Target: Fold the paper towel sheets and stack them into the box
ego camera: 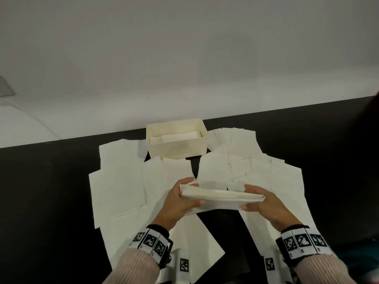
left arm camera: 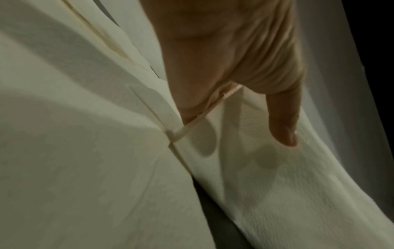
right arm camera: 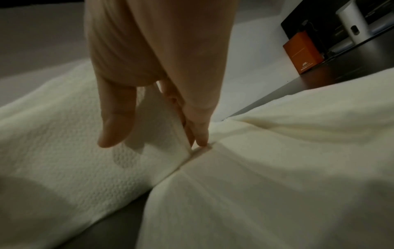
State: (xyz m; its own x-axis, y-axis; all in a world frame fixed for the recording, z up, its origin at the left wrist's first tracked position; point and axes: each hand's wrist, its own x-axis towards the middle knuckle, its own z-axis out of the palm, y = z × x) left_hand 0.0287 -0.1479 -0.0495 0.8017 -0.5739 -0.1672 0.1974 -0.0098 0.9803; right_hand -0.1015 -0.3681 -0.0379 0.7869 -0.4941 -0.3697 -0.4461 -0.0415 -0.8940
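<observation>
A folded paper towel sheet is held between both hands just above the black table, its layered edge facing up. My left hand pinches its left end, thumb on the near face and fingers behind. My right hand pinches the right end the same way. The cream box stands at the table's far edge, beyond the hands, with folded sheets lying inside it. Several unfolded sheets lie spread around the box and under the hands.
The black table ends at a far edge just behind the box, with a pale floor beyond. Loose sheets cover the right side too. An orange box and a white cylinder stand off to the right.
</observation>
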